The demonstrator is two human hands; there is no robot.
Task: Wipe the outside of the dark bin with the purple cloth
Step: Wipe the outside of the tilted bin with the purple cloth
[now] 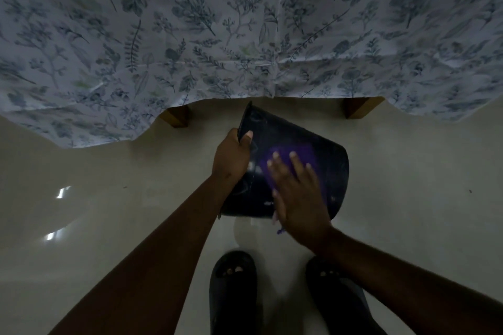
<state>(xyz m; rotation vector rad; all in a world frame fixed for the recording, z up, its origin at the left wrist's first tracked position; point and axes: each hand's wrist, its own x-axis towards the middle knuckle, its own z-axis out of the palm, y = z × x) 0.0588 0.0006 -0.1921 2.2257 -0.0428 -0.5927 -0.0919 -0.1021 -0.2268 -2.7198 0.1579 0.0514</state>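
The dark bin (330, 168) is tilted over the pale floor, its rim toward the upper left and its curved side facing me. My left hand (231, 156) grips the rim, thumb on the outside. My right hand (296, 193) lies flat with fingers spread, pressing the purple cloth (304, 152) against the bin's outer side. Most of the cloth is hidden under the palm; a purple scrap shows below the hand at the bin's near edge.
A table with a blue floral tablecloth (245, 30) fills the upper half, its hem hanging just beyond the bin. Two wooden legs (177, 117) (356, 107) stand behind the bin. My feet in dark slippers (232, 288) are on the glossy floor (109, 198) below.
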